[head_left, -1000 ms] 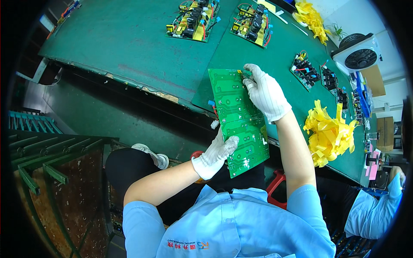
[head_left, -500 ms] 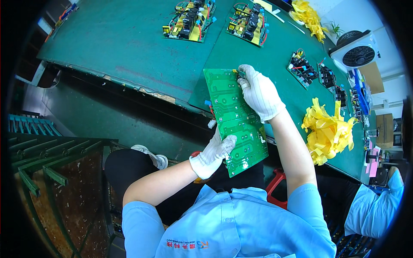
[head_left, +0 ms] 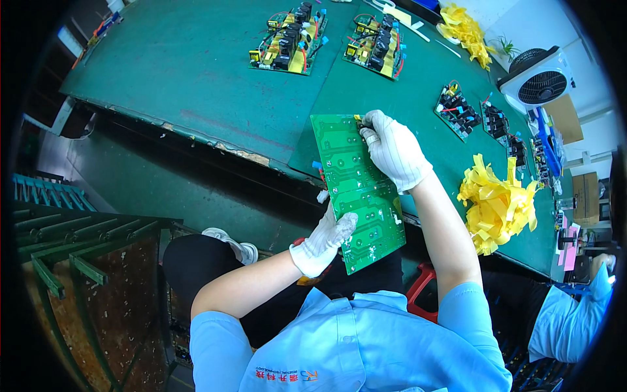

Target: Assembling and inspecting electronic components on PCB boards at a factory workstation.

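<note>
A green circuit board [head_left: 356, 189] is held up in front of me at the table's front edge, its flat solder side facing me. My left hand [head_left: 323, 240], in a white glove, grips its lower left edge with the thumb on the face and the other fingers hidden behind. At the upper right edge, my gloved right hand [head_left: 393, 147] is closed, its fingertips bent against the board beside a small yellow bit. Whatever those fingertips pinch is too small to make out. Blue and white connectors stick out past the board's left edge.
Two populated circuit boards [head_left: 289, 40] [head_left: 377, 46] lie farther back on the green table [head_left: 196, 85]. More boards [head_left: 458, 111] sit at the right, near a heap of yellow tape strips [head_left: 499, 206] and a fan [head_left: 542, 81]. A metal rack [head_left: 98, 274] stands left; a co-worker's sleeve [head_left: 568, 323] shows at right.
The whole view has shifted slightly, the table sitting a little lower in it. Both hands keep their places on the board, with the right fingers still at its upper edge.
</note>
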`<action>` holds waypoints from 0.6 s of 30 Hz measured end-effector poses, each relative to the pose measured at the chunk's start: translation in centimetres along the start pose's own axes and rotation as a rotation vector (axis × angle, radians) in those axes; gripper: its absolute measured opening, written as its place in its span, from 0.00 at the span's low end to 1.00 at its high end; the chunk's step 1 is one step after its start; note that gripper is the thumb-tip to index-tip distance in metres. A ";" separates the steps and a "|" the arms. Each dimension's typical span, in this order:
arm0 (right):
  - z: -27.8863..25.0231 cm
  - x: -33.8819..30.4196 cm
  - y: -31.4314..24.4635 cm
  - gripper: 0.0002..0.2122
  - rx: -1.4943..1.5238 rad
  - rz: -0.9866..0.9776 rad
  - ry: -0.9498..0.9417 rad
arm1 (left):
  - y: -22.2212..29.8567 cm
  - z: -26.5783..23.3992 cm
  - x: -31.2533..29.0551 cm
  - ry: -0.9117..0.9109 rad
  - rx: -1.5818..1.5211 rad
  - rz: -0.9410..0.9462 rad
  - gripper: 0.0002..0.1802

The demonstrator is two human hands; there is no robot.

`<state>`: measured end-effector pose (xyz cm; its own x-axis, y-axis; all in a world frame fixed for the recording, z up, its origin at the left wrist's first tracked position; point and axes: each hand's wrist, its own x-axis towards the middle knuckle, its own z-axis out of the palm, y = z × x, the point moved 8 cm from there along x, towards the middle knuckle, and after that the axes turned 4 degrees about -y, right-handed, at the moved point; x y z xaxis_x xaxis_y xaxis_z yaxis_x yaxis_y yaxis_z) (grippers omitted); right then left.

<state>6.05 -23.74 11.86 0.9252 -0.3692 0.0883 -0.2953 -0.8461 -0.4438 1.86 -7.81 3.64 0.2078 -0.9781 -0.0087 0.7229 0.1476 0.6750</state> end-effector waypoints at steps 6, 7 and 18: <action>-0.2 0.1 -0.3 0.06 0.039 -0.059 0.019 | -0.8 -0.7 -0.1 -0.028 0.013 -0.011 0.39; -0.2 0.1 -0.2 0.05 0.036 -0.056 0.015 | -0.6 -0.6 -0.1 -0.029 0.019 -0.007 0.39; 0.3 -0.1 -0.4 0.05 0.006 -0.040 0.066 | -0.9 -0.9 0.0 -0.016 0.017 0.020 0.41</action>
<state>6.20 -23.22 11.76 0.9184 -0.3598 0.1642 -0.2570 -0.8585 -0.4437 1.76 -7.78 2.37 0.2112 -0.9773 0.0163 0.7076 0.1644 0.6872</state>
